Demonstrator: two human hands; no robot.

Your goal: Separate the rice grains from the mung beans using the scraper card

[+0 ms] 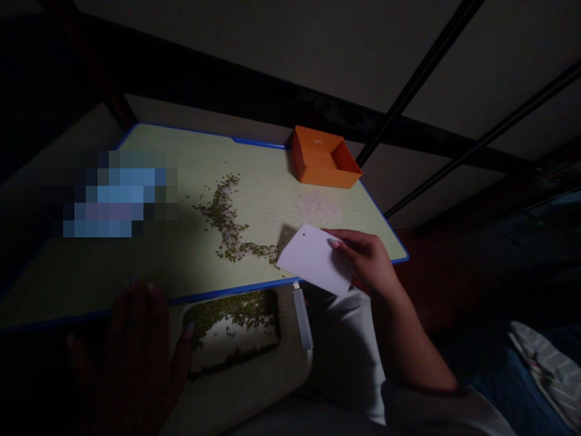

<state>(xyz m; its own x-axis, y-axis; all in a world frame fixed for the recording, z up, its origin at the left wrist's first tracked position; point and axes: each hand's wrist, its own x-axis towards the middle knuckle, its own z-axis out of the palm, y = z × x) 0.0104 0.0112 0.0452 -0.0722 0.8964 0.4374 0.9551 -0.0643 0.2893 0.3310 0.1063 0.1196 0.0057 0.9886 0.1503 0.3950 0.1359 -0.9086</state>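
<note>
My right hand (pixel 365 257) grips a flat white plastic scraper (pixel 318 260) with a small hole near one corner, between thumb and fingers. The scraper is tilted over the table's front edge, its left corner beside a curved trail of small green beans (pixel 227 227) mixed with pale grains. Beyond it lies a patch of white grains (pixel 318 207), probably rice. In shadow, my left hand (pixel 140 339) is open, fingers stretched out at the near table edge. Next to its thumb is a white container (pixel 290 369) with a clip on its side, holding more green beans. The left hand covers part of it.
An orange open box (pixel 324 172) stands at the table's far right corner. The pale green table (pixel 267 175) has a blue rim. A pixelated bluish patch hides something at the left. Panelled doors (pixel 281 48) rise behind the table, and striped cloth (pixel 544 357) lies at lower right.
</note>
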